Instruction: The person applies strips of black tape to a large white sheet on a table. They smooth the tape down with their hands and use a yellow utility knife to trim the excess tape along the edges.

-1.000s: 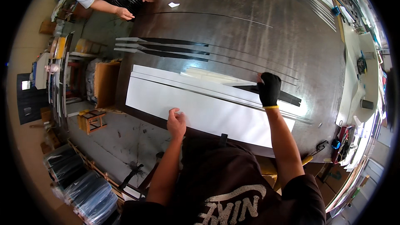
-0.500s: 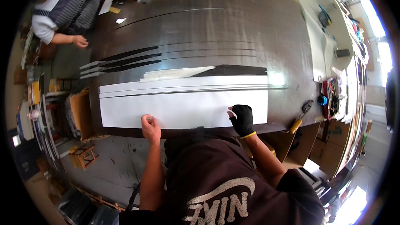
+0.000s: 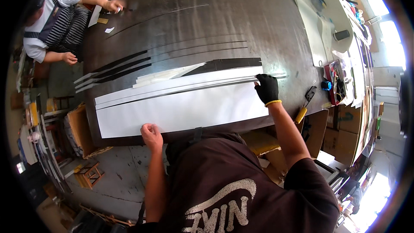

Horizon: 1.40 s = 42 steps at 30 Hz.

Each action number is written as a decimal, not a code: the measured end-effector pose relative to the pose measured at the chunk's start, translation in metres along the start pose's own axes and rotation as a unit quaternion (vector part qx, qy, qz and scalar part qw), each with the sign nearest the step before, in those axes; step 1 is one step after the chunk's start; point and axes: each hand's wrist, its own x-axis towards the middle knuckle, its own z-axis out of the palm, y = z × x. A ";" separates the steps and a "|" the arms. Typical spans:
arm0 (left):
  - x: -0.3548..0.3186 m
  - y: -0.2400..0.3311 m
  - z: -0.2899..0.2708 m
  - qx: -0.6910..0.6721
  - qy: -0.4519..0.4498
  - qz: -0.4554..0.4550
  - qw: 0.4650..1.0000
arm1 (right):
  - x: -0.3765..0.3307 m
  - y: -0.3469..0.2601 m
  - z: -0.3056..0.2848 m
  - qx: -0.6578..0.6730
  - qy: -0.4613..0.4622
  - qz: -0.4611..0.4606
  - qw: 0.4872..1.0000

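Note:
A long white sheet (image 3: 185, 112) lies along the front edge of the dark table. My bare left hand (image 3: 152, 136) rests at its near edge, fingers curled together; anything between them is hidden. At the sheet's right end is my right hand (image 3: 267, 89), in a black fingerless glove with a yellow cuff. Its thumb and forefinger close around a thin strip (image 3: 233, 80) lying lengthwise across the sheet; the strip's tip sticks out beyond the hand. Behind it is a narrow white band (image 3: 172, 83), then a black strip (image 3: 235, 63) and pale scraps (image 3: 161, 75).
Several long dark strips (image 3: 125, 67) lie farther back on the table (image 3: 207, 30). A co-worker (image 3: 60, 26) in a striped apron stands far left. At right are a yellow-handled tool (image 3: 302, 114), a blue roll (image 3: 326, 86) and a red box (image 3: 333, 77). A cardboard box (image 3: 79, 125) stands left.
My right hand has moved away from me and to the right, from above the sheet to the thin strip. My left hand remains at the near edge. The whole view has turned slightly.

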 end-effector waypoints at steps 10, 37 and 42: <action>-0.005 -0.002 -0.003 0.018 -0.033 0.074 0.997 | 0.058 0.038 -0.002 -0.212 -0.136 -0.170 0.953; -0.025 -0.006 -0.006 -0.051 -0.005 0.068 0.996 | -0.039 0.071 -0.031 0.156 -0.015 -0.203 0.966; -0.041 -0.013 -0.005 -0.066 0.013 0.056 0.996 | -0.084 0.091 -0.022 0.098 -0.049 -0.172 0.979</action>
